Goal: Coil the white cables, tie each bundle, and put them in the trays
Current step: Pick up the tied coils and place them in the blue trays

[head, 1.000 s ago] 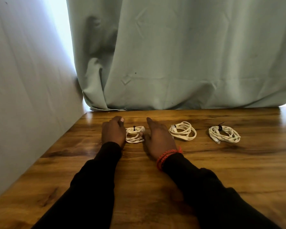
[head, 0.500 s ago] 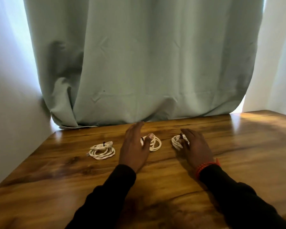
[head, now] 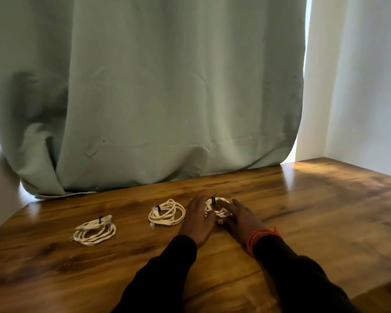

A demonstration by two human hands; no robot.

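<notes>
three cable bundles (head: pixel 166 214) on table (head: pixel 325 211)

Single head-worn view, looking forward and down — close over wooden table (head: pixel 303 211), facing curtain (head: pixel 156 86)

Table (head: pixel 325 199): wood, glossy varnish, dark grain streaks, window glare at far edge. Curtain (head: pixel 167 86): matt woven cloth, creased, pale green. Cable coils (head: pixel 166 213): smooth white plastic sheath, black ties. Sleeves (head: pixel 167 267): matt black cloth. Bracelet (head: pixel 256 236): orange, braided cord.
</notes>
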